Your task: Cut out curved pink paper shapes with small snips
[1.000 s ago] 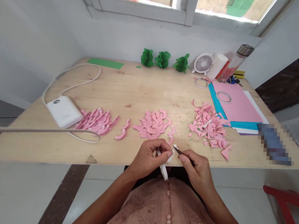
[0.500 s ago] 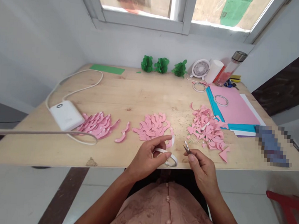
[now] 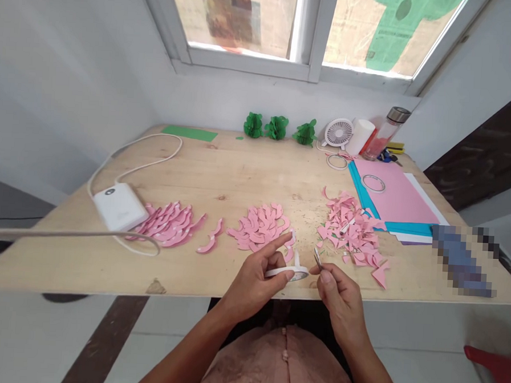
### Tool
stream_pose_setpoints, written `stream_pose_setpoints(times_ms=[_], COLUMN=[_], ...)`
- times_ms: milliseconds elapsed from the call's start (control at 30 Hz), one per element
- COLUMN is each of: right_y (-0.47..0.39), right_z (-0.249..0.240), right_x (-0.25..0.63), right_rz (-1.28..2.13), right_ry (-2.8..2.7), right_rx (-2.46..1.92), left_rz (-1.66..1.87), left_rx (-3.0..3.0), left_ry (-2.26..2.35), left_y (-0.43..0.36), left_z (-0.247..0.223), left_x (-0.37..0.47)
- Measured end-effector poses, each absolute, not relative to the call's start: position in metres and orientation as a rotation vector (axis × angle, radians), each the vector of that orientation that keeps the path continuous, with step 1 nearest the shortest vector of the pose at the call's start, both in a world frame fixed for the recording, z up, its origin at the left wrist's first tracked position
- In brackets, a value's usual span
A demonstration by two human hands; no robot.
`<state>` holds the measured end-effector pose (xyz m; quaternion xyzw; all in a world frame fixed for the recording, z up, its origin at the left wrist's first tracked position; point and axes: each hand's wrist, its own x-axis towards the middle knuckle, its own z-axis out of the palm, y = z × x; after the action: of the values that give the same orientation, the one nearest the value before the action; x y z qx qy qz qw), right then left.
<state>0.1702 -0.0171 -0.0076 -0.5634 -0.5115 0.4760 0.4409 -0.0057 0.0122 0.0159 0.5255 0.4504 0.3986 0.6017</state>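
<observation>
My left hand (image 3: 250,283) pinches a roll of white tape (image 3: 299,274) between thumb and fingers, its index finger pointing out. A loose end of tape (image 3: 297,258) stands up from the roll. Just to the right, my right hand (image 3: 341,293) grips a small metal tool (image 3: 319,263) with two pointed tips; whether scissors or tweezers I cannot tell. A scrap of white lies at its tips. Beyond my left index finger is a curved pink paper piece (image 3: 289,254), partly hidden. A pile of similar pink petals (image 3: 257,229) lies behind it.
Pink offcuts (image 3: 356,228) lie right of centre. White-dotted pink strips (image 3: 170,224) lie left, beside a white power bank (image 3: 120,207) with a cable. Coloured sheets (image 3: 405,193) carry another tape roll (image 3: 373,183). Green paper shapes (image 3: 278,128), a fan (image 3: 338,132) and a bottle (image 3: 387,132) stand behind.
The tape roll has tilted flatter, and its loose end now shows upright. The tool's tips have come together and point more upward. The view has tipped up slightly.
</observation>
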Motion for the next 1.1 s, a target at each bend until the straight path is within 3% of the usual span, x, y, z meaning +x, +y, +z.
stream_pose_setpoints(times_ms=[567,867,1100], right_y=[-0.015,-0.019,-0.025], right_z=[-0.006,0.008,0.015], right_x=[0.161,0.174,0.179], right_rz=[1.128,0.977,0.852], right_ry=[-1.231,-1.333,-1.348], right_rx=[-1.512,-1.625,-1.664], left_rz=[1.016,1.166,1.334], left_rx=[0.964,1.438,1.407], left_ry=[0.918,1.25,1.471], left_y=[0.01,0.01,0.009], left_z=[0.013,0.009,0.0], left_x=[-0.011,-0.026,-0.04])
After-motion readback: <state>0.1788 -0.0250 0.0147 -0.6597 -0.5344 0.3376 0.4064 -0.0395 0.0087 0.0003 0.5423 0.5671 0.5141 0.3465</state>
